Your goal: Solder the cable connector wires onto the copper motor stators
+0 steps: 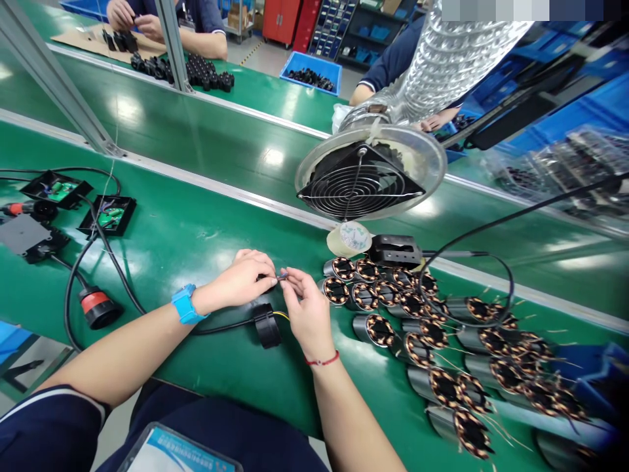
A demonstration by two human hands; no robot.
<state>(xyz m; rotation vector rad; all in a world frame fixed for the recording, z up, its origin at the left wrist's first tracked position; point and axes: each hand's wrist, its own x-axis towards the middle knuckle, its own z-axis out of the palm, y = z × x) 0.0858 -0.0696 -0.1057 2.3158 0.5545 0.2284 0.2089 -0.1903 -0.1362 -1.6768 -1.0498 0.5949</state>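
Note:
My left hand (250, 278), with a blue watch (185, 303) at its wrist, is closed in a pinch on a small dark piece, mostly hidden by the fingers. Its fingertips meet those of my right hand (310, 308), which pinches a thin wire (282, 276). Just below them a black round connector cap (266, 326) rests on the green bench. From its right side a yellow wire (282, 314) runs under my right hand. A black cable (223, 328) enters the cap from the left, passing beneath my left wrist.
Several motor stators (378, 330) with copper windings and loose wire ends cover the right. A fan (361, 183) on a foil duct (457, 59) hangs ahead, behind a tape roll (350, 238). Open circuit-board boxes (109, 215) and a red-black plug (97, 307) lie left. Co-workers sit opposite.

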